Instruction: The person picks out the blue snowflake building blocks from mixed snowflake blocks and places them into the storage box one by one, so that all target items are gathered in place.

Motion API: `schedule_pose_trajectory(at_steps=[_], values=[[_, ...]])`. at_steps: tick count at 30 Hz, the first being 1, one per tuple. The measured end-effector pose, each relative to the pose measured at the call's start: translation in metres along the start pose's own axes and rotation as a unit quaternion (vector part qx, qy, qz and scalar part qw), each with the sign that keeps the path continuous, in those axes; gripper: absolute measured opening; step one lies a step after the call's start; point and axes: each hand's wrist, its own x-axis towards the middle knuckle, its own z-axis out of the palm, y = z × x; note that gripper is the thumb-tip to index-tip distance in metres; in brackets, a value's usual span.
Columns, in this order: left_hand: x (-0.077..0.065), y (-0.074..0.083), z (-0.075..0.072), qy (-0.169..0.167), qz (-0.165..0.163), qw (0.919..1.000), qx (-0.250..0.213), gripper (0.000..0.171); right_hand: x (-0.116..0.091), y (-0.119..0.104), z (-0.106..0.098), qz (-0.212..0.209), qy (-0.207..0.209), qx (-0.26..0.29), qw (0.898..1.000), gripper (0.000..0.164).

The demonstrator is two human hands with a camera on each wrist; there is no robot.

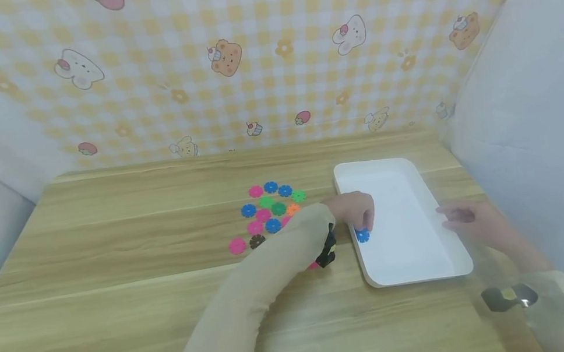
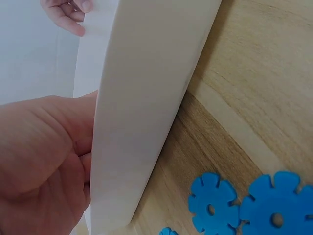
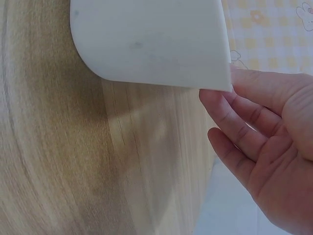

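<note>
A white tray stands on the wooden table, its long side running away from me. My left hand reaches over its left wall, fingers curled down, with a blue snowflake disc at the fingertips inside the tray. In the left wrist view the tray wall hides those fingertips, while the palm shows beside it. My right hand grips the tray's right rim; up close, thumb and fingers pinch the edge. Left of the tray lies a loose group of snowflake discs, including a green one.
My left forearm crosses over part of the disc group. Pink and dark brown discs lie at its near left. A checked cloth hangs behind the table, and white cloth stands at the right.
</note>
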Motion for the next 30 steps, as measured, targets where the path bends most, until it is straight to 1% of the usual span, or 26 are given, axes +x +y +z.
schedule_pose_trajectory(at_steps=[3, 5, 7, 9, 10, 12, 15, 18, 21, 23, 25, 27, 30], values=[[-0.002, -0.001, -0.002, 0.02, 0.018, 0.9996, -0.012, 0.019, 0.0, -0.001, 0.0, -0.006, 0.005, -0.003, 1.0, 0.035], [-0.003, -0.004, -0.003, 0.039, 0.03, 0.9976, -0.048, 0.018, 0.0, -0.002, 0.0, -0.012, 0.006, 0.0, 1.0, 0.034], [-0.004, -0.009, -0.005, 0.059, 0.046, 0.9937, -0.084, 0.018, 0.0, -0.002, 0.0, -0.015, 0.007, 0.002, 1.0, 0.034], [-0.007, -0.013, -0.008, 0.071, 0.061, 0.9893, -0.112, 0.017, 0.0, -0.001, 0.0, -0.017, 0.006, 0.004, 1.0, 0.033], [-0.009, -0.016, -0.01, 0.074, 0.066, 0.9873, -0.124, 0.016, 0.0, -0.001, 0.0, -0.019, 0.007, 0.004, 1.0, 0.033], [-0.016, -0.021, -0.014, 0.082, 0.078, 0.9852, -0.128, 0.014, 0.0, 0.001, 0.0, -0.022, 0.007, 0.003, 1.0, 0.034], [-0.029, -0.029, -0.018, 0.089, 0.078, 0.9824, -0.144, 0.012, 0.0, 0.004, 0.001, -0.027, 0.012, 0.002, 1.0, 0.033], [-0.041, -0.04, -0.018, 0.098, 0.076, 0.9802, -0.154, 0.011, 0.001, 0.006, 0.001, -0.027, 0.012, 0.001, 1.0, 0.034], [-0.052, -0.049, -0.015, 0.095, 0.065, 0.9805, -0.16, 0.012, 0.002, 0.008, 0.001, -0.027, 0.011, 0.001, 1.0, 0.034], [-0.058, -0.054, -0.012, 0.082, 0.044, 0.9806, -0.173, 0.014, 0.002, 0.009, 0.001, -0.025, 0.008, 0.0, 1.0, 0.035], [-0.063, -0.057, -0.007, 0.07, 0.015, 0.9812, -0.179, 0.018, 0.001, 0.008, 0.001, -0.021, 0.007, -0.001, 1.0, 0.035], [-0.067, -0.059, -0.003, 0.059, -0.013, 0.9802, -0.189, 0.021, 0.002, 0.008, 0.001, -0.018, 0.005, -0.005, 1.0, 0.035], [-0.072, -0.06, 0.002, 0.054, -0.031, 0.9788, -0.195, 0.025, 0.002, 0.006, 0.002, -0.018, 0.004, -0.006, 1.0, 0.035]])
